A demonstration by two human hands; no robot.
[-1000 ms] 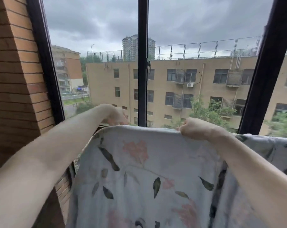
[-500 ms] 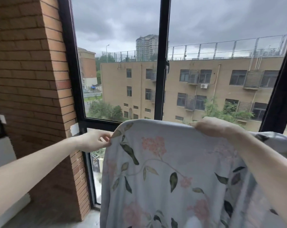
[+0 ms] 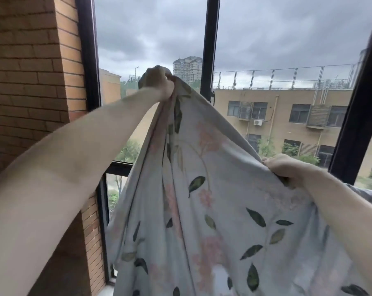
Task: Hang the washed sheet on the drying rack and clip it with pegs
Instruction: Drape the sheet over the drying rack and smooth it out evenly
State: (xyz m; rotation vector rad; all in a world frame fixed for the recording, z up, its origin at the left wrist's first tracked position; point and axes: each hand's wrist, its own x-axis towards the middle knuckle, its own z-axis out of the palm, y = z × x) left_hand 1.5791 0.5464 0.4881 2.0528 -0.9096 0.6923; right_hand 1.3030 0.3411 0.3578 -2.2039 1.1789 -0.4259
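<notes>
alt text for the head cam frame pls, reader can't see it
Two bare hands hold up a pale floral sheet in front of a black-framed window: the left hand grips a bunched corner raised high, the right hand grips the top edge lower down. A brick wall stands at left; beige buildings and grey sky lie outside.

The sheet (image 3: 212, 210) hangs in the air; any rack beneath seems hidden.

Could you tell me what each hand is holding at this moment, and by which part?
Both hold the floral sheet: the left hand grips a bunched corner raised high, the right hand grips its top edge lower down.
</notes>
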